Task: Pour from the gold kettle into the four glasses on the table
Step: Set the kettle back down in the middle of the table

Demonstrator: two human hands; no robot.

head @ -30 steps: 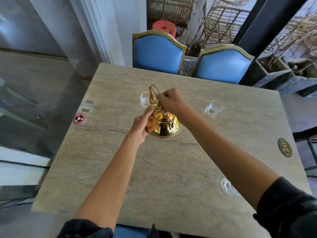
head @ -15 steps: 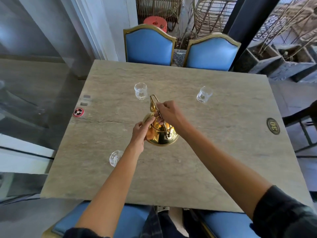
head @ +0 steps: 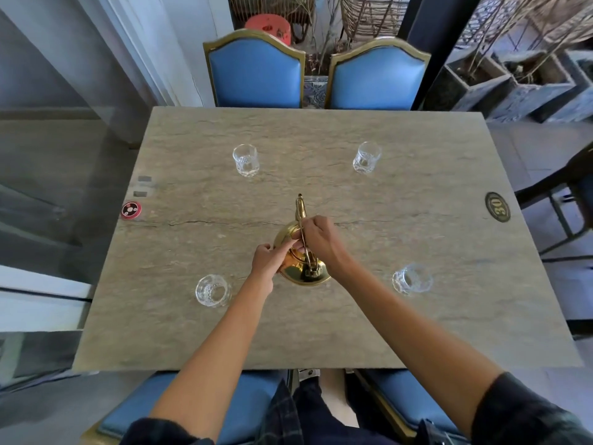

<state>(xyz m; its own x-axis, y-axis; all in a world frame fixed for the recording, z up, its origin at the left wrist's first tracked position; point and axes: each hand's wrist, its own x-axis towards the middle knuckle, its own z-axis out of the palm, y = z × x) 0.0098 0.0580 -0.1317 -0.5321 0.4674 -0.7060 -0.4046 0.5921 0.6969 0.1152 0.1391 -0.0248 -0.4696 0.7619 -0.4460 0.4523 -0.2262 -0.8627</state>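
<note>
Four glasses ring the gold kettle at mid-table; our right hand clenches its handle, left hand pinches the lid, so we lift level before tipping.

A dark oval plaque with a gold rim sits on the bench near its right edge and bears the number "30" in gold figures. A round red and black disc at the left edge carries small white symbols too small to read.
</note>
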